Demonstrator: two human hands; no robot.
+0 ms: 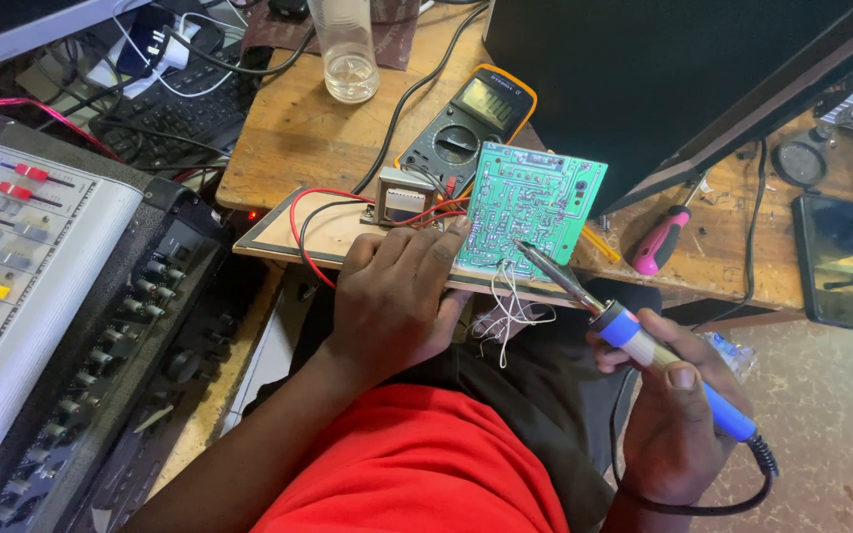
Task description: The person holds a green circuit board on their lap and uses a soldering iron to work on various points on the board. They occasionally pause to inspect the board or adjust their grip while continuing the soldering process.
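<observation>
Overhead, cluttered wooden workbench [293, 133], speckled floor [831, 434].

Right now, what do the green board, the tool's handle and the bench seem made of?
Circuit board: rigid laminate, likely fibreglass, glossy green with pale traces. Soldering iron handle: smooth blue and cream plastic, bare metal shaft. Workbench: unfinished wood, visible grain and stains.

A bright red, smooth fabric garment [417, 459] is worn over the lap, and dark olive-black cloth [505, 395] is seen beyond it. Both forearms are left bare, and no rings or watch are seen on the hands.
</observation>
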